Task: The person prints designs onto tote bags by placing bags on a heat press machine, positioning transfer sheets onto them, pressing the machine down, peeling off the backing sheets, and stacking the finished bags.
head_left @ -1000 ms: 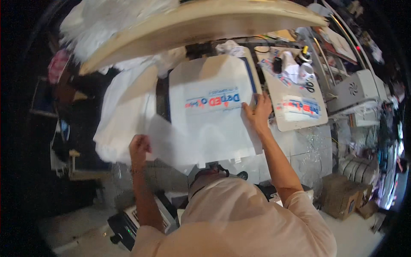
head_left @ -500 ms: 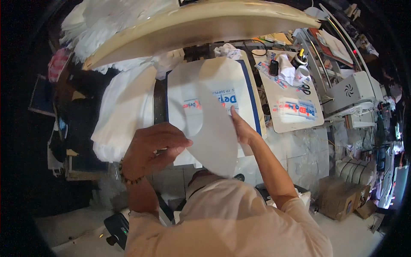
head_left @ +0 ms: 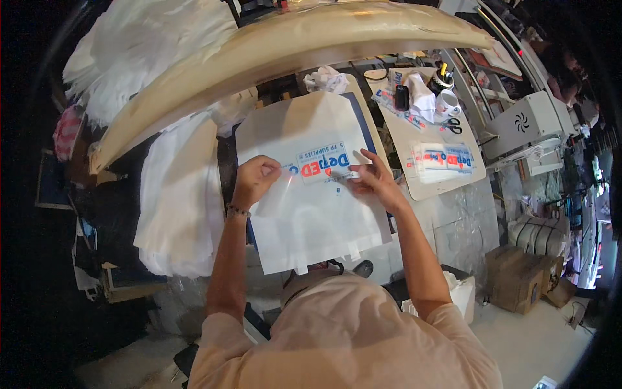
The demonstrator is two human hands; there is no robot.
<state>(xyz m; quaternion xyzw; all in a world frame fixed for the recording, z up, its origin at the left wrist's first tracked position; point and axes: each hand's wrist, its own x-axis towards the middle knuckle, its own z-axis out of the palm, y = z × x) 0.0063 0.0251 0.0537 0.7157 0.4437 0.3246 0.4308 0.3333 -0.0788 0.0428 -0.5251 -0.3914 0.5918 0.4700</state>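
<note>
A white bag-like sheet point(head_left: 311, 230) with two short tabs at its near edge lies flat on a blue-edged board point(head_left: 367, 123) in front of me. Across its middle rests a clear film printed with red and blue lettering point(head_left: 317, 167). My left hand point(head_left: 255, 181) is closed in a pinch at the left end of the film, where a glossy edge shows. At the other end, my right hand point(head_left: 378, 183) has its fingers apart, with the fingertips touching the film.
A curved, cream-coloured panel point(head_left: 291, 55) arches over the far side. White sheets point(head_left: 178, 194) are piled at left. A side board point(head_left: 447, 185) at right carries printed films, scissors point(head_left: 455, 125), a mug point(head_left: 447, 102) and a pen holder point(head_left: 442, 79). Cardboard boxes point(head_left: 518, 279) stand lower right.
A translucent white sheet hung curved between my hands; now the white sheet lies flat with its lettering in full view. Both hands have moved away from me, onto the lettered area.
</note>
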